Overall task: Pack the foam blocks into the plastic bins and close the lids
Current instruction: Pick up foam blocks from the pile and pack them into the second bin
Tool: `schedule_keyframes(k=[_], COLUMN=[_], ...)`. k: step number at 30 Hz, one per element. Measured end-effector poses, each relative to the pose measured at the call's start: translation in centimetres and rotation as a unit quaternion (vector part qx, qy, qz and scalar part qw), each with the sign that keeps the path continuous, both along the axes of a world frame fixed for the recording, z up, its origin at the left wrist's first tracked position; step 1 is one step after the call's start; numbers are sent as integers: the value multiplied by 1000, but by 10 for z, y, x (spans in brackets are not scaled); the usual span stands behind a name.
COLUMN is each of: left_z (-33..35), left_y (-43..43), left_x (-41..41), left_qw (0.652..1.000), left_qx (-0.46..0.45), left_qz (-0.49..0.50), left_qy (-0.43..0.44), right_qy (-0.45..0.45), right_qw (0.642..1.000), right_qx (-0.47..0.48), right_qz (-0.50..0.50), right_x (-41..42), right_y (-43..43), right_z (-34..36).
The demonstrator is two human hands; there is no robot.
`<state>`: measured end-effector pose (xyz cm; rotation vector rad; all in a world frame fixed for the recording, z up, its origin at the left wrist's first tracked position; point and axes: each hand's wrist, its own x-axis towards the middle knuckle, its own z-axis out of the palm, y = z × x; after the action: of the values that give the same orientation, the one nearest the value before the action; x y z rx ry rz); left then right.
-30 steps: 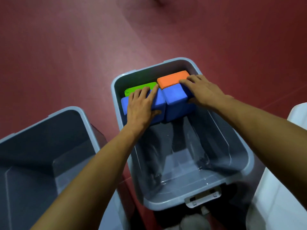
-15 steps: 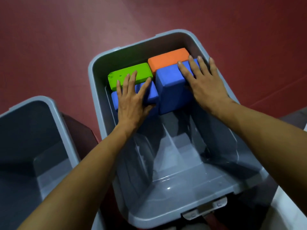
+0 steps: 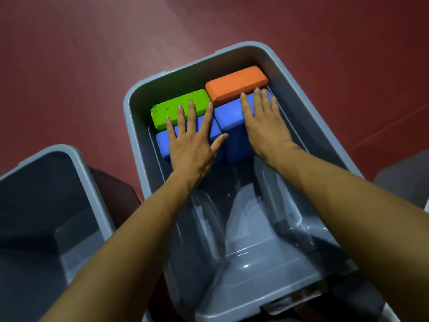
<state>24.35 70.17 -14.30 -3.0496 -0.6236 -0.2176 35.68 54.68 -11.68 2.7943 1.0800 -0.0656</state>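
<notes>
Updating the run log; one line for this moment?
left hand flat on blue block | right hand flat on blue block | bin lidless

4 foam blocks: 2 blue (image 3: 162,145) (image 3: 228,117), 1 green (image 3: 171,108), 1 orange (image 3: 234,86); 2 grey bins (image 3: 132,108) (image 3: 76,159); 2 hands (image 3: 193,151) (image 3: 267,126)

An indoor space with a smooth, dark red floor (image 3: 92,66), the kind laid in gyms or activity halls, though the exact sort of room cannot be told. Two grey plastic bins (image 3: 130,108) (image 3: 79,159) stand directly on it, with no furniture visible.
</notes>
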Motion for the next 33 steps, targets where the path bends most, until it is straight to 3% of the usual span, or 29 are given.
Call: schedule_keyframes(k=[6,11,19,24,33], left_z=[32,77,175,253,340], left_y=[4,-15,-82,-148,-334], left_x=[14,23,20,21,3], left_qw=[995,986,978,964,939], left_qx=[-44,-97,-88,-53,-40], left_qz=[-1,8,-115,-190,-308], left_qy=[94,139,151,181,149], right_qy=[62,49,76,64,28], right_qw=[995,995,992,988,959], right_qx=[-76,-60,-54,-47,-33], right_qz=[-5,-59,-90,-133,-281], right_x=[12,-13,-49,-78,-140], right_y=[6,-12,-82,-153,-323], right_z=[38,65,153,225,333])
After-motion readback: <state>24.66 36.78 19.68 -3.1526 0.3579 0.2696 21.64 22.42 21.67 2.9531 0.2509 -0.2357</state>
